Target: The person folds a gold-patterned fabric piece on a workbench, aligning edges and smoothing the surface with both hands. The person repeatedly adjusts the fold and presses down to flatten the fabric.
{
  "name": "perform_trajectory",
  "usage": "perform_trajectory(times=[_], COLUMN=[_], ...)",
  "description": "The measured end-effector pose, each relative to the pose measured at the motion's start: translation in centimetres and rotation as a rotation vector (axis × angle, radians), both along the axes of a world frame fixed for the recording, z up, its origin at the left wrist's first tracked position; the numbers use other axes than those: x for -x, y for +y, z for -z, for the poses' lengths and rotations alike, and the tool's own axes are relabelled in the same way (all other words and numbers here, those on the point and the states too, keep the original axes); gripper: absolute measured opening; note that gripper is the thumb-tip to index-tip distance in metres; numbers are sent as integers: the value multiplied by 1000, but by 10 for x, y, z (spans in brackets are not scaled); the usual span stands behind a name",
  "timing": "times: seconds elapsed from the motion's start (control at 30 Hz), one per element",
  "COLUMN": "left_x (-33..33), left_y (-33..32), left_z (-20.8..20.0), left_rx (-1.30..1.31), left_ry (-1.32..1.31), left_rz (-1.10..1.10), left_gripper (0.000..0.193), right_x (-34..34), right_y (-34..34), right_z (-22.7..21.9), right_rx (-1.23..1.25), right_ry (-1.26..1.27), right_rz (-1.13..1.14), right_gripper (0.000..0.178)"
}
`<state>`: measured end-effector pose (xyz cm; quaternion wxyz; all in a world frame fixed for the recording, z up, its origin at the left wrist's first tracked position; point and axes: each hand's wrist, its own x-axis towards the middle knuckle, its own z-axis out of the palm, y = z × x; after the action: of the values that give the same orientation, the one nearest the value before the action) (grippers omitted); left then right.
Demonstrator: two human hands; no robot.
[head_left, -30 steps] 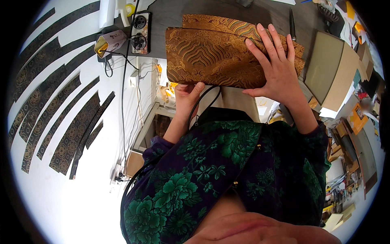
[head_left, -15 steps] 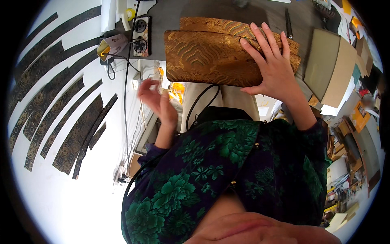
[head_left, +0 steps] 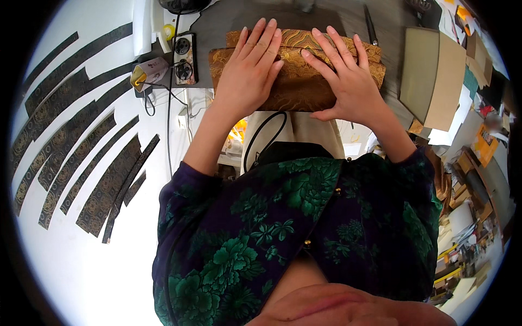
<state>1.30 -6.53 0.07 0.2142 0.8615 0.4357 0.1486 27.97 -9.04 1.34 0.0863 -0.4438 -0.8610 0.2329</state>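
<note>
A folded piece of brown and gold brocade fabric (head_left: 296,81) lies at the near edge of the dark table, its upper layer leaving a strip of the lower one showing along the far side. My left hand (head_left: 251,73) rests flat on the left part of the fabric, fingers stretched toward the far edge. On the right part lies my right hand (head_left: 348,79), palm down with fingers spread and the thumb near the fabric's front edge. Neither hand grips anything. Whatever is under the palms is hidden.
A dark pointed tool (head_left: 371,27) lies beyond the fabric at the right. Left of the fabric are a power strip (head_left: 185,60) and a black cable. A cardboard box (head_left: 432,79) stands at the right. Dark patterned strips (head_left: 81,130) hang or lie on the white surface at left.
My left hand has come up from beside the table and now lies flat on the fabric. The fabric and my right hand appear slightly further left in view.
</note>
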Motion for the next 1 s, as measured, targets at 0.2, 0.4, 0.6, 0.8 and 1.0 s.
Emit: perform_trajectory(times=[0.2, 0.4, 0.6, 0.8, 1.0], left_x=[12, 13, 9, 8, 5], left_y=[-1, -1, 1, -1, 0], left_z=[1, 0, -5, -5, -5], left_rx=[-23, -60, -50, -49, -60], left_ry=[113, 206, 229, 247, 175], left_rz=[143, 227, 256, 244, 245], left_gripper=[88, 122, 129, 129, 126], right_x=[0, 0, -5, -14, -13], right_y=[1, -1, -4, -28, -37], right_z=[1, 3, 1, 4, 14], right_rx=[-6, -26, -34, -61, -140], right_ry=[39, 52, 29, 14, -1], right_rz=[-4, 1, -2, 145, 193], right_gripper=[120, 123, 122, 110, 101])
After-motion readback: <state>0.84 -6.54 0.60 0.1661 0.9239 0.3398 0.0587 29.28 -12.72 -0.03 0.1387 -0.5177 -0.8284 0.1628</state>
